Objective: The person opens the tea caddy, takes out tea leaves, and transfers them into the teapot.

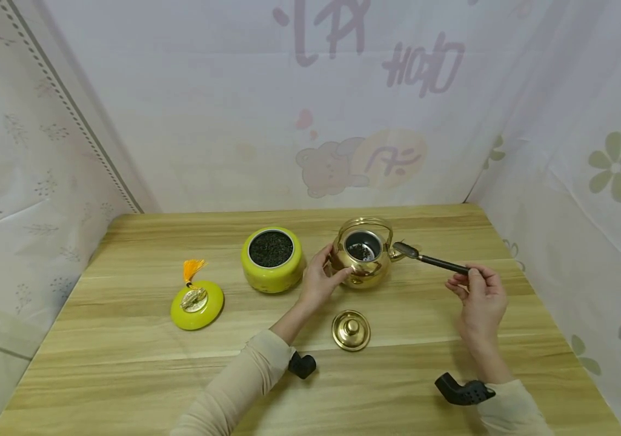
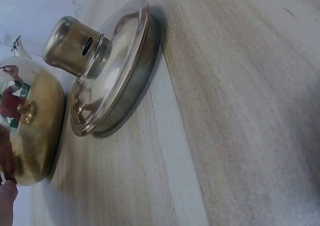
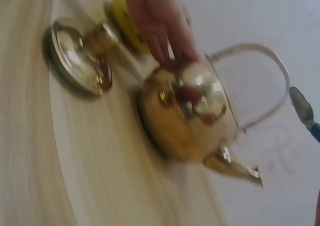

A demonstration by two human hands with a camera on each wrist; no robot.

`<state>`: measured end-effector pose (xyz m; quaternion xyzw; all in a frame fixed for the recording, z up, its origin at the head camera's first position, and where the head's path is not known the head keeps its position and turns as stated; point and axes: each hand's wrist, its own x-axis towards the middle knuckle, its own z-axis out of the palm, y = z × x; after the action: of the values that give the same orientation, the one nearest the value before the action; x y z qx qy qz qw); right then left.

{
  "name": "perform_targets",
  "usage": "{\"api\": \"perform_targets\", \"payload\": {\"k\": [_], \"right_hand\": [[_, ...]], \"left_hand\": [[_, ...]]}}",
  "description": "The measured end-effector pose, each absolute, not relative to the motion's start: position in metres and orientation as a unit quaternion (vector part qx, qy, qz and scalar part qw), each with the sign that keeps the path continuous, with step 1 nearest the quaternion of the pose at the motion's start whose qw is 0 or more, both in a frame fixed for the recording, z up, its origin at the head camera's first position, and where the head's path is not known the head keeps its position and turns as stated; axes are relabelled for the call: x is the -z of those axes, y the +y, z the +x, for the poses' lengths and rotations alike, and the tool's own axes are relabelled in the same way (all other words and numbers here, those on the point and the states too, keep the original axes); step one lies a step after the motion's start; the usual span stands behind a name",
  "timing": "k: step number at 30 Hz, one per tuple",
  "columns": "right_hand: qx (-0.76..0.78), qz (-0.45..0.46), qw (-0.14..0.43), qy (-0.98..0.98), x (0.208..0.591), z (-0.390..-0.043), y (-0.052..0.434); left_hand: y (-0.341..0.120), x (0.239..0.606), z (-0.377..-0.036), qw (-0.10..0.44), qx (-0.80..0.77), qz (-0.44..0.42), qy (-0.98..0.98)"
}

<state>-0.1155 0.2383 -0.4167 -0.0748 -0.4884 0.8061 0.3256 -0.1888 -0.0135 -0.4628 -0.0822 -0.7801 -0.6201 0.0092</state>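
Observation:
A gold teapot (image 1: 371,276) stands uncovered under its raised arched handle, with dark tea leaves (image 1: 362,252) on its inner floor. My left hand (image 1: 320,284) steadies the pot from its left, thumb along the front and fingers round the side. Between thumb and fingers, my right hand (image 1: 481,300) pinches the end of a dark-handled tea scoop (image 1: 441,264). The scoop's head overlaps the spout in the head view; in the right wrist view it shows beside the handle arch. In front of the pot lies its gold knobbed lid (image 2: 117,65).
Left of the teapot, a yellow-green jar (image 1: 269,280) holds dark loose tea. Its domed lid (image 1: 209,309), with a gold ornament and orange tassel (image 1: 193,269), lies further left. Printed cloth (image 1: 206,121) hangs behind the wooden table (image 1: 397,375) and along both sides.

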Motion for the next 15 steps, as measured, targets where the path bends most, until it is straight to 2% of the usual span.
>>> {"api": "perform_targets", "payload": {"k": [8,15], "right_hand": [[-0.8,-0.072,0.384,-0.455,0.428,-0.115,0.265],[-0.748,-0.068,0.351,-0.559,0.481,-0.129,0.299]], "left_hand": [[-0.014,0.463,-0.189,0.013,0.61,-0.082,-0.788],[-0.015,0.462,-0.188,0.01,0.61,-0.086,-0.788]]}}
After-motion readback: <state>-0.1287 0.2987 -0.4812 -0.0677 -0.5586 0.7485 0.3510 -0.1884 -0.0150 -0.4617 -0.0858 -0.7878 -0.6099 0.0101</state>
